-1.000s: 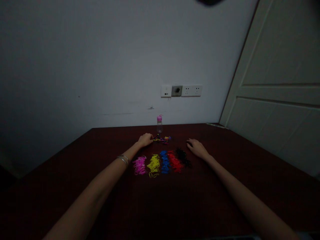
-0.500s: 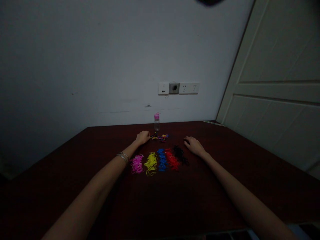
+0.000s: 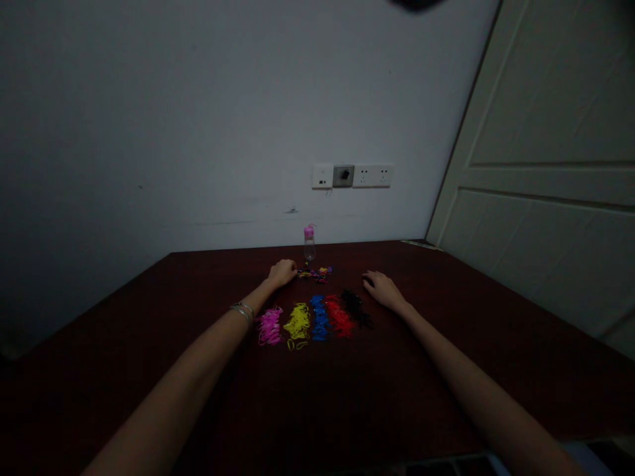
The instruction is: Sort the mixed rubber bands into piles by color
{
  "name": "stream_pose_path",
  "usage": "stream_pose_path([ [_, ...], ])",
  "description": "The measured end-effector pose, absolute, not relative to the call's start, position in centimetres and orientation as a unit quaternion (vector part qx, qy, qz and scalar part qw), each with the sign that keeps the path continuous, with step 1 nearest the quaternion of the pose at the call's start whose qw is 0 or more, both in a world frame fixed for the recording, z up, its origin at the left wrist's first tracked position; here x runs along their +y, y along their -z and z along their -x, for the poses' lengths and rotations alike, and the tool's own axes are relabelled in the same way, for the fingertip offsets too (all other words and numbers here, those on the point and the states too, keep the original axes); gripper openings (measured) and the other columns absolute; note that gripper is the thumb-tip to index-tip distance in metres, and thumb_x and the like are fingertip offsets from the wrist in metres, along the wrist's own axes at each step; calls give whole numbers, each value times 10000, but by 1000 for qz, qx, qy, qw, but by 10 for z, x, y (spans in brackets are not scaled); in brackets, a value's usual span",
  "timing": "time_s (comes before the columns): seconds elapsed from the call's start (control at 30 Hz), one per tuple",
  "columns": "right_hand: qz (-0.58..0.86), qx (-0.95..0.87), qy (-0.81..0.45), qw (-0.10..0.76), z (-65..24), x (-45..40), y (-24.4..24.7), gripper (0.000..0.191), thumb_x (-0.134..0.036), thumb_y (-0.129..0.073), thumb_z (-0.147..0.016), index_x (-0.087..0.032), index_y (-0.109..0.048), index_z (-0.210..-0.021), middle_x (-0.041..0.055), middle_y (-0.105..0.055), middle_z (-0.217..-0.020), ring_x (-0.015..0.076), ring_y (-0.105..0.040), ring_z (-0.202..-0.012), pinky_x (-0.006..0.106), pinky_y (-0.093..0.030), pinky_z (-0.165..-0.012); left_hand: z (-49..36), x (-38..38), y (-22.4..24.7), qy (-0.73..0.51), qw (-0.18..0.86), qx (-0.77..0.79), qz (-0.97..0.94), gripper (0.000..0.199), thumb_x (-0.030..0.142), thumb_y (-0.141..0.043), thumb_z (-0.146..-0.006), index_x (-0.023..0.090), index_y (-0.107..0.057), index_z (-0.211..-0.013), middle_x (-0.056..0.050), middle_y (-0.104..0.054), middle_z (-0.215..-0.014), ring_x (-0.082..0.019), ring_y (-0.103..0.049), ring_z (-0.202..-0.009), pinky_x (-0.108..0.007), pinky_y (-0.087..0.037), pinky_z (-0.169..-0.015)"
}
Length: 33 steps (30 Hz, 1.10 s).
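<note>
My left hand (image 3: 282,272) rests on the table with its fingers curled downward. Its fingertips are at the left edge of a small mixed pile of coloured rubber bands (image 3: 317,274); whatever they may hold is hidden. My right hand (image 3: 383,289) lies palm down, fingers slightly bent and apart, with nothing visible in it. Closest to it is a heap of black bands (image 3: 353,307). Leftward from there lie heaps of red bands (image 3: 340,317), blue bands (image 3: 320,318), yellow bands (image 3: 297,322) and pink bands (image 3: 270,326). Two loose yellow bands sit just below the yellow heap.
A clear bottle with a pink lid (image 3: 309,243) stands upright behind the mixed pile. The dark reddish table (image 3: 317,403) meets a pale wall with sockets (image 3: 372,176). A white panelled door (image 3: 546,198) is on the right.
The whole view shifts very slightly to one side. Both hands, the bands and the bottle keep their places on the table.
</note>
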State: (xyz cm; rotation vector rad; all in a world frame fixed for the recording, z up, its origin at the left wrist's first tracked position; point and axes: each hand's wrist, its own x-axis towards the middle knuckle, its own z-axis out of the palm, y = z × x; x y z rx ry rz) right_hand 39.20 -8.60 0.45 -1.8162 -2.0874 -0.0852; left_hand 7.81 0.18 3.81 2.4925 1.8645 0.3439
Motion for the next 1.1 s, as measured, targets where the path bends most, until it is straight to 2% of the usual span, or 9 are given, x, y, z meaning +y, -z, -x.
stream_pose_path([
  [0.4,646,-740,26,185,-390,-88,-7,399,-298,-387,-899,-131,-588,-1201,129,-537,-1302,242,-463,-1228,360,-332,-1038,-78,-3,-42,-100,-12,605,-790,277,290,-448,-845,217,-684,-971,-87,-671,-1032,-204,-607,-972,-266,-462,-804],
  [0.67,644,-743,34,181,-392,-84,-4,386,-296,-395,-894,-157,-600,-1189,109,-551,-1290,237,-473,-1219,359,-334,-1039,-68,2,-46,-175,14,596,-784,266,278,-475,-828,221,-698,-960,-76,-682,-1022,-206,-609,-961,-254,-450,-783],
  [0.93,647,-740,31,181,-394,-82,-1,405,-307,-389,-895,-135,-590,-1202,131,-530,-1310,251,-460,-1232,366,-336,-1035,-111,-22,-54,-185,77,455,-867,235,302,-532,-793,191,-711,-897,-40,-696,-882,-157,-611,-782,-209,-423,-668],
  [1.1,646,-742,30,176,-395,-80,-1,408,-306,-387,-899,-125,-586,-1205,136,-519,-1320,249,-461,-1231,360,-330,-1039,-150,-45,-47,-169,85,379,-906,235,262,-513,-793,184,-715,-883,-37,-693,-838,-142,-601,-736,-203,-411,-659],
])
